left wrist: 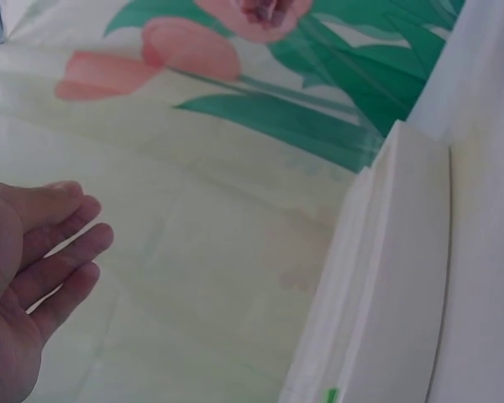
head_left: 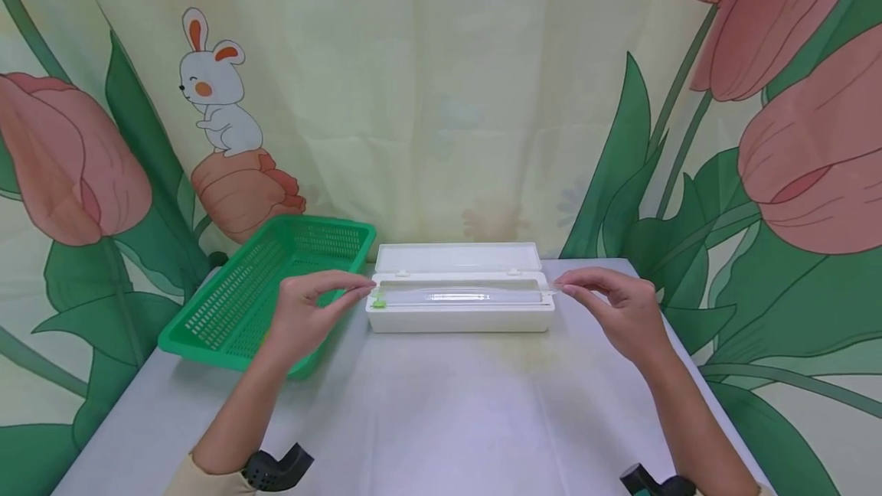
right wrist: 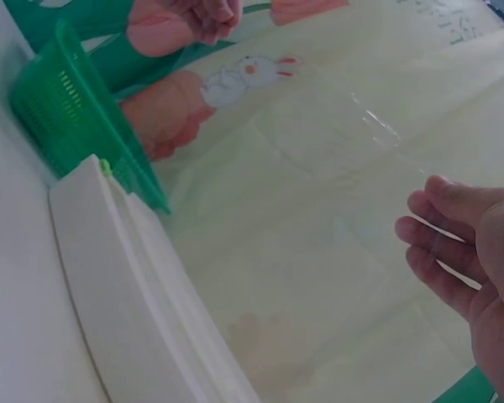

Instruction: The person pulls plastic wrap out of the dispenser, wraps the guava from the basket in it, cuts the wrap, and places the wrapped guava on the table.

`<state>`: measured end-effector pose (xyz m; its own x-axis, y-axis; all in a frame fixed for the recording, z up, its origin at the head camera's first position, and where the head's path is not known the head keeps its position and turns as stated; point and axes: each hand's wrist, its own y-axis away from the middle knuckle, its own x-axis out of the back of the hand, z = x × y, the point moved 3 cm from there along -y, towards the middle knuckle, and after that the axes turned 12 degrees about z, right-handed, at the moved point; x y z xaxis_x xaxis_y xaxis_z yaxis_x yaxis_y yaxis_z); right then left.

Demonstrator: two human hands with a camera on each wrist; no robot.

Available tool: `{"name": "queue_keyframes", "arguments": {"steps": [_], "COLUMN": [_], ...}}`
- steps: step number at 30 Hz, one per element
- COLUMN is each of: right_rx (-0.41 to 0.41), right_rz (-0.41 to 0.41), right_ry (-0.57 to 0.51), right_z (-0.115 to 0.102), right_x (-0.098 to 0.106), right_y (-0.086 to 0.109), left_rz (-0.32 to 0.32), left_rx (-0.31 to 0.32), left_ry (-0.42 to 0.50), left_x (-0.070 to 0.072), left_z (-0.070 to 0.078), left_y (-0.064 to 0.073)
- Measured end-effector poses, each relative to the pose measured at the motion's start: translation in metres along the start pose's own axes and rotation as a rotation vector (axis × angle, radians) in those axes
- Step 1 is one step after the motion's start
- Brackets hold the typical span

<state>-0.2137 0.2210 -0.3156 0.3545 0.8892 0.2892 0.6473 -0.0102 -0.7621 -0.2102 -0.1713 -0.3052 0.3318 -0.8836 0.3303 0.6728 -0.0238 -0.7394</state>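
A long white cling film dispenser (head_left: 462, 321) stands on the table with its lid (head_left: 458, 258) raised at the back. A roll of clear cling film (head_left: 458, 295) lies inside, and a small green slider (head_left: 379, 303) sits at the left end of its front edge. My left hand (head_left: 310, 314) pinches the film's left edge between thumb and index finger, beside the dispenser's left end. At the opposite end my right hand (head_left: 615, 311) pinches the other edge the same way. Glints of the stretched clear film (right wrist: 376, 119) show near the right fingertips in the right wrist view.
A green plastic basket (head_left: 207, 316) stands at the left, slanted, its far corner close to the dispenser. The white-covered table (head_left: 455, 412) stretches out in front. Behind it hangs a cream curtain (head_left: 468, 98) printed with tulips and a rabbit.
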Motion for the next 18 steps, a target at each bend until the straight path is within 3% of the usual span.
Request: {"name": "queue_keyframes", "arguments": {"steps": [12, 18], "right_rx": [0.071, 0.067], "right_rz": [0.009, -0.003], "right_ry": [-0.045, -0.057], "right_z": [-0.011, -0.015], "right_x": [0.004, 0.007], "right_y": [-0.004, -0.005], "left_rz": [0.006, 0.014], "left_rx": [-0.031, -0.053], "left_ry": [0.023, 0.051], "left_x": [0.004, 0.007], "left_z": [0.006, 0.011], "left_y": [-0.002, -0.003]}}
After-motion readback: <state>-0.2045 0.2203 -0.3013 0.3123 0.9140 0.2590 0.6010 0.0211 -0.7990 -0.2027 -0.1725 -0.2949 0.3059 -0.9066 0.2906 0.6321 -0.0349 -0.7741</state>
